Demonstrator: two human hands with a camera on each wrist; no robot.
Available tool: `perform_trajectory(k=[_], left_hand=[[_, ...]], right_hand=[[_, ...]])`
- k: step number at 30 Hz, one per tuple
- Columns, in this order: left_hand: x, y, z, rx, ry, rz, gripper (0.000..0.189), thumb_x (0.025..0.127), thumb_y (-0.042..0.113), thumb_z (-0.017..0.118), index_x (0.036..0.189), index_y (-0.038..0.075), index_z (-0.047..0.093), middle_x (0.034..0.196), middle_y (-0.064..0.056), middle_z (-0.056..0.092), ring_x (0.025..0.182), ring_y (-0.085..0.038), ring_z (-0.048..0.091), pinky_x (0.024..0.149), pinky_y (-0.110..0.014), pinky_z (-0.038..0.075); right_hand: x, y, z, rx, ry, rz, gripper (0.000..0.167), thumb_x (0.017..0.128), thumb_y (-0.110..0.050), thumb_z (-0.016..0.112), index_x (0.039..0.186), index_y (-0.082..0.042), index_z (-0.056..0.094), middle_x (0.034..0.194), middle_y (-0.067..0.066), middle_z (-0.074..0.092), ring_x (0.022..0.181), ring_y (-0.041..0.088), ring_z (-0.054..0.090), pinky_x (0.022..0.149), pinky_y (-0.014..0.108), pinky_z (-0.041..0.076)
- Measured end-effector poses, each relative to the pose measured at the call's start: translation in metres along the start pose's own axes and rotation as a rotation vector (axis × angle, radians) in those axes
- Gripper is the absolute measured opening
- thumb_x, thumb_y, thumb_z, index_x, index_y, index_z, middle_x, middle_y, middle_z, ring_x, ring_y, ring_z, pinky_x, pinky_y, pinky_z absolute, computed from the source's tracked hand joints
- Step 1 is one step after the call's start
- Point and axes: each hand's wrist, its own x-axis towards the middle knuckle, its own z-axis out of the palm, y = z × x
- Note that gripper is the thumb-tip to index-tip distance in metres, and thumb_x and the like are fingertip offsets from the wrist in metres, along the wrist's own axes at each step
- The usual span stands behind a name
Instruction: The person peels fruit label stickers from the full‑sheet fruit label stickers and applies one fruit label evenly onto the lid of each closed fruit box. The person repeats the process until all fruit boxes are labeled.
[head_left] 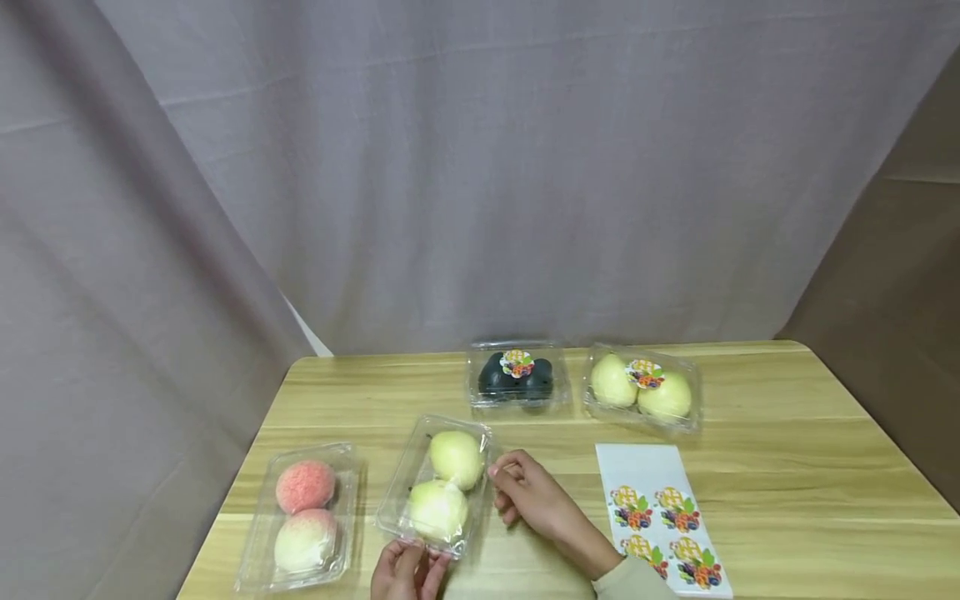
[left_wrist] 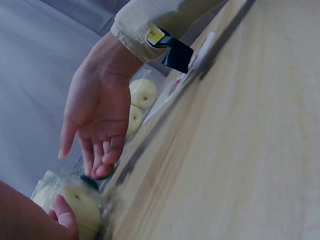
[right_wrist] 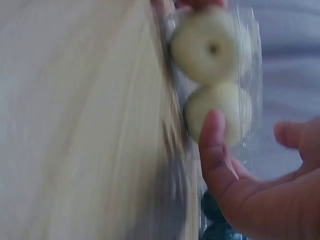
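Note:
A clear plastic box (head_left: 401,479) with two pale yellow-green pears (head_left: 456,459) lies slightly turned in the middle of the table. At its near edge, my left hand (head_left: 408,572) pinches the box between thumb and fingers. My right hand (head_left: 542,502) is just beside the box's right side, its fingers loosely bent and holding nothing. In the left wrist view the right hand (left_wrist: 102,110) hangs with relaxed fingers above the table. The right wrist view shows its thumb and fingers spread apart near the pears (right_wrist: 212,47); whether they touch the box cannot be told.
To the left lies a clear box of two peaches (head_left: 305,487). At the back stand a stickered box of dark fruit (head_left: 495,379) and a stickered box of pears (head_left: 666,396). A white sticker sheet (head_left: 637,467) with several fruit stickers lies at right, partly under the right sleeve.

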Motion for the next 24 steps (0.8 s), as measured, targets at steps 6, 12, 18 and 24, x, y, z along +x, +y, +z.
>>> perform_trajectory(k=[6, 12, 18, 24], left_hand=[[0.002, 0.003, -0.006, 0.097, -0.017, -0.018, 0.011, 0.1, 0.002, 0.056, 0.101, 0.007, 0.046, 0.087, -0.005, 0.053, 0.077, -0.01, 0.061, 0.076, -0.023, 0.063], [0.009, 0.009, -0.014, 0.189, -0.124, -0.041, 0.013, 0.099, 0.005, 0.055, 0.107, 0.007, 0.046, 0.085, 0.0, 0.056, 0.076, -0.011, 0.06, 0.07, -0.021, 0.06], [0.016, 0.02, -0.016, 0.279, -0.272, -0.044, 0.015, 0.1, 0.005, 0.053, 0.114, 0.007, 0.047, 0.087, 0.005, 0.057, 0.077, -0.011, 0.059, 0.071, -0.024, 0.057], [0.021, 0.036, -0.011, 0.34, -0.358, 0.025, 0.034, 0.102, 0.003, 0.053, 0.132, -0.012, 0.043, 0.1, 0.004, 0.061, 0.088, -0.006, 0.061, 0.079, -0.023, 0.056]], right_hand=[[0.009, 0.004, -0.02, 0.038, 0.121, 0.022, 0.025, 0.11, -0.009, 0.047, 0.128, 0.009, 0.051, 0.103, 0.017, 0.061, 0.072, 0.018, 0.062, 0.059, 0.029, 0.059], [0.009, 0.006, -0.038, 0.056, 0.062, 0.029, 0.032, 0.111, -0.009, 0.048, 0.13, 0.015, 0.055, 0.092, 0.013, 0.064, 0.069, 0.016, 0.062, 0.062, 0.03, 0.061], [-0.002, 0.009, -0.056, 0.053, -0.044, 0.033, 0.036, 0.111, -0.012, 0.052, 0.133, 0.016, 0.056, 0.078, 0.007, 0.062, 0.062, 0.013, 0.06, 0.058, 0.027, 0.058], [-0.014, 0.014, -0.066, 0.093, -0.102, 0.04, 0.029, 0.11, -0.008, 0.05, 0.127, 0.015, 0.056, 0.079, 0.005, 0.06, 0.062, 0.012, 0.059, 0.058, 0.025, 0.058]])
